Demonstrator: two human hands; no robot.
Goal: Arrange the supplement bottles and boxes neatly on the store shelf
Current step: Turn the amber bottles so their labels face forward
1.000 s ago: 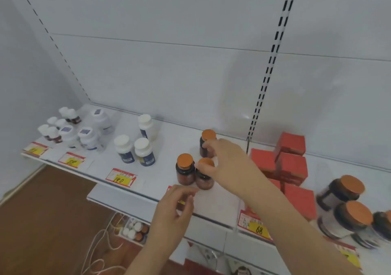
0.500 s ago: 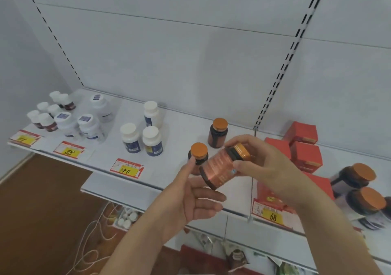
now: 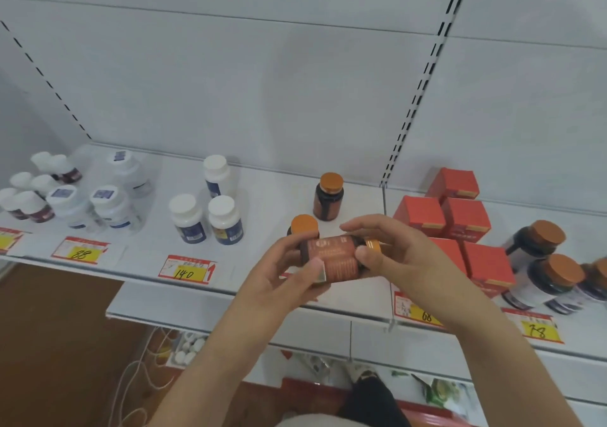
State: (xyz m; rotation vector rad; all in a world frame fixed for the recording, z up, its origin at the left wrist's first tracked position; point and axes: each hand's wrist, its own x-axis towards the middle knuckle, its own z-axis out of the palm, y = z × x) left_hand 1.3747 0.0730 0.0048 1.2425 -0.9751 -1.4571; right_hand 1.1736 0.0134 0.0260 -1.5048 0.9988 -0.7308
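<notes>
- The left hand [image 3: 279, 278] is cradling the base end of an orange-capped bottle [image 3: 331, 259], its fingers curled under the body and the thumb pressing on the label.
- The right hand [image 3: 391, 255] is pinching the cap end, fingers arched over the top and thumb on the front.
- The bottle is lying sideways in the air, just in front of the shelf [image 3: 262, 292] edge, above the price tag [image 3: 185, 269] row.
- Two matching bottles are standing upright on the shelf: one [image 3: 303, 226] directly behind the left hand, one [image 3: 329, 196] further back.
- Risk, as a judgement: turning the held bottle upright could be knocking the near bottle over, since the knuckles are working so close to it.
- Another risk: a slipping grip would be dropping the bottle past the shelf edge to the lower shelf.
- The red boxes [image 3: 460, 219] are sitting near the right hand, so a wide swing could be nudging them askew.
</notes>
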